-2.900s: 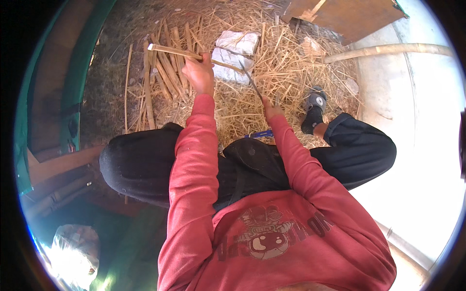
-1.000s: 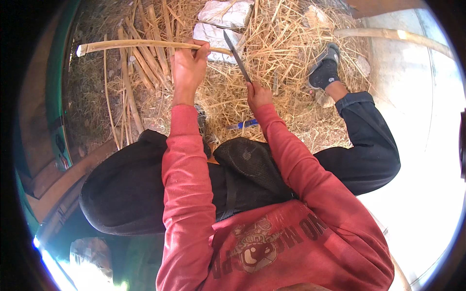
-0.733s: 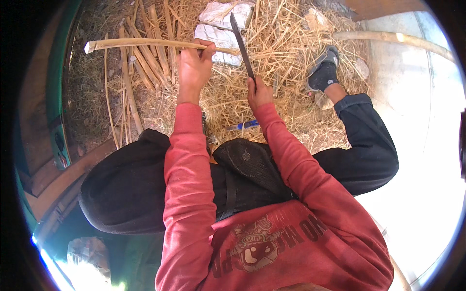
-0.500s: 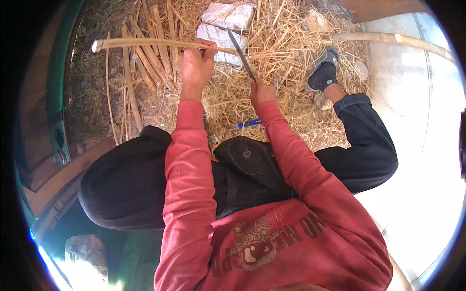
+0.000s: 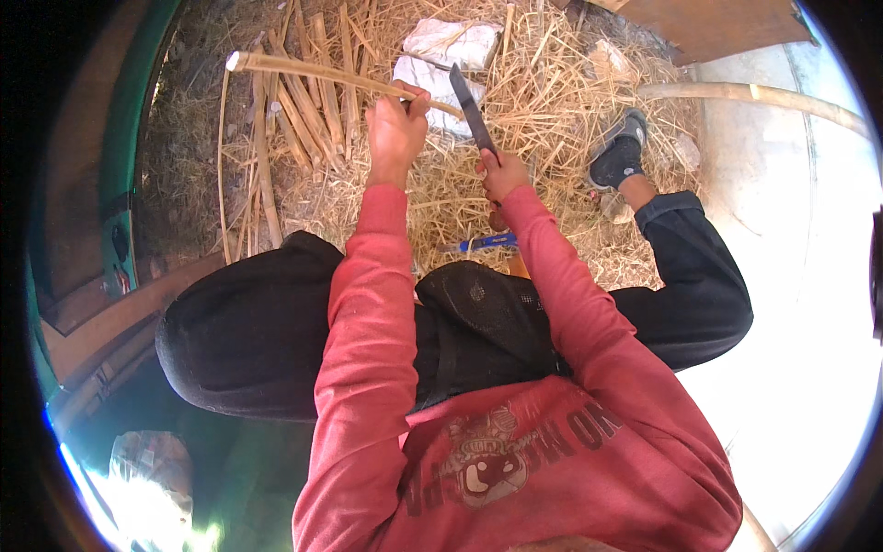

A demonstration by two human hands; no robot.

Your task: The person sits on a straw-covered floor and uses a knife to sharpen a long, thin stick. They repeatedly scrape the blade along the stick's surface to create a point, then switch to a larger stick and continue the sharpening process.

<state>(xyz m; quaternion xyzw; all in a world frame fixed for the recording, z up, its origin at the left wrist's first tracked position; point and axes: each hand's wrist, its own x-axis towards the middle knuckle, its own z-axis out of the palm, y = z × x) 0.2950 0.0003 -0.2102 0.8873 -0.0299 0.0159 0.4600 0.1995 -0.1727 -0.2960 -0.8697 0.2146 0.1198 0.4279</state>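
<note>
My left hand (image 5: 397, 133) is closed around a long pale bamboo strip (image 5: 313, 70), near its right end. The strip runs from the upper left toward the middle, tilting down to the right. My right hand (image 5: 503, 175) grips the handle of a long dark-bladed knife (image 5: 471, 109), its tip pointing away and a little left. The blade lies at the strip's right end; whether the two touch I cannot tell. Under them sits a whitish stone block (image 5: 441, 94). A blue-handled tool (image 5: 487, 242) rests on the shavings below my right hand.
Split bamboo pieces (image 5: 299, 110) lie at the upper left. Loose shavings (image 5: 543, 101) cover the ground. A second white block (image 5: 451, 41) stands farther off. At the right, a bamboo pole (image 5: 754, 92) crosses the pale floor, close to my shoe (image 5: 621, 147).
The view has shifted slightly, moving the scene rightward and down. The knife blade has turned to show more of its flat side, and the strip now slopes more. Both hands keep their hold.
</note>
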